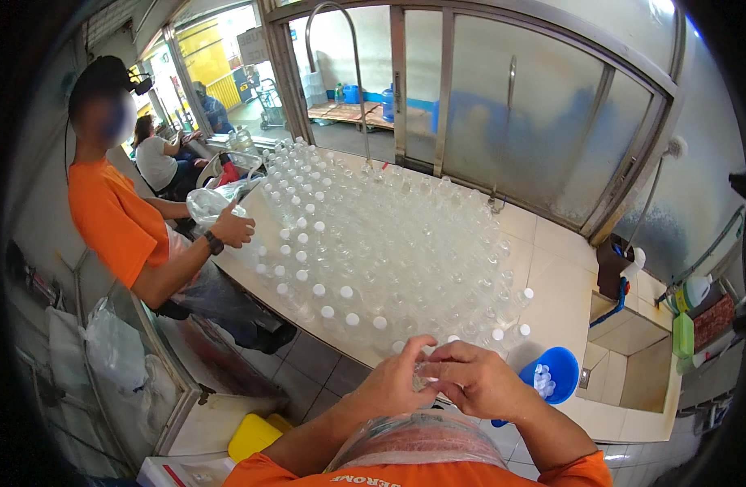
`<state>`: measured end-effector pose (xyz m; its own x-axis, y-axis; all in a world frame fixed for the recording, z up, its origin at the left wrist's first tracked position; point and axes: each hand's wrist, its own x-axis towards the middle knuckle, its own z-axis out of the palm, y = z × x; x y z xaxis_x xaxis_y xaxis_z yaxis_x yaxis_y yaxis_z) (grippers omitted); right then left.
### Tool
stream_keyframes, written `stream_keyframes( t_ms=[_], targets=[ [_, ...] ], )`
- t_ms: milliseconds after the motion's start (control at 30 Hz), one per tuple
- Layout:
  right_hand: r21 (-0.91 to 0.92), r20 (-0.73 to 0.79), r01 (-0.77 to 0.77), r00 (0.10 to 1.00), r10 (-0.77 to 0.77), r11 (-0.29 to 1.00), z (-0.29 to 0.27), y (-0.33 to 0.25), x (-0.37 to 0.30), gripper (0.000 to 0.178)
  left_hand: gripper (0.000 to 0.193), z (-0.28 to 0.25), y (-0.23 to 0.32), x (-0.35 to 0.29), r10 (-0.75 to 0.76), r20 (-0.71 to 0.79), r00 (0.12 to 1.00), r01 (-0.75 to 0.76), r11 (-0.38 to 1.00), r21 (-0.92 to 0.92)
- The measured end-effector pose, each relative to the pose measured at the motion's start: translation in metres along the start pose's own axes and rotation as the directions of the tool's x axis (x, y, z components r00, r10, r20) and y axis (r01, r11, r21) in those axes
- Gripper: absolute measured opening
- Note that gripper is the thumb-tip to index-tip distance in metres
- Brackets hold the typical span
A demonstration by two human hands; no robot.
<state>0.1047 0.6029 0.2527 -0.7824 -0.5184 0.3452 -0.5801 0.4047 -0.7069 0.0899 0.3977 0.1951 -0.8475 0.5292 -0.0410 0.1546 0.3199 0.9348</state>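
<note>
Clear plastic bottles [389,252] crowd the cream bench [550,266]
My left fingers [415,347] curl round one clear bottle [422,380] over the near edge, right fingers [452,371] pinching it; rightward, a round blue bucket [566,380] of white caps [543,379].

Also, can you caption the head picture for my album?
Left hand around a clear bottle, right hand touching it, many bottles beyond.
</note>
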Motion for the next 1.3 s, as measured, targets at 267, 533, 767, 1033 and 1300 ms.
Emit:
stream_keyframes(
  t_ms=[267, 533, 767, 1033, 1300],
  targets=[
    [-0.126, 0.155, -0.034, 0.986, 0.054, 0.991, 0.014, -0.010, 0.004, 0.043, 0.076, -0.010, -0.026, -0.010, 0.138, 0.126, 0.982, -0.125, 0.986, -0.108],
    [-0.178, 0.173, -0.327, 0.918, 0.357, 0.928, 0.043, -0.011, -0.004, 0.022, 0.079, 0.000, -0.045, -0.017, 0.083, 0.191, 0.978, -0.096, 0.993, 0.062],
    [-0.277, 0.016, -0.185, 0.980, 0.197, 0.943, 0.045, -0.012, -0.006, 0.029, 0.074, -0.008, -0.044, -0.011, 0.129, 0.191, 0.973, -0.126, 0.992, -0.028],
    [-0.215, -0.002, -0.292, 0.954, 0.299, 0.932, 0.051, -0.002, -0.020, 0.029, 0.074, 0.003, -0.032, -0.010, -0.014, 0.214, 0.977, -0.013, 0.992, 0.122],
    [-0.187, -0.070, -0.234, 0.972, 0.225, 0.954, 0.006, -0.045, -0.017, 0.031, 0.075, -0.011, -0.078, -0.017, 0.252, 0.006, 0.968, -0.204, 0.799, -0.566]
  ],
)
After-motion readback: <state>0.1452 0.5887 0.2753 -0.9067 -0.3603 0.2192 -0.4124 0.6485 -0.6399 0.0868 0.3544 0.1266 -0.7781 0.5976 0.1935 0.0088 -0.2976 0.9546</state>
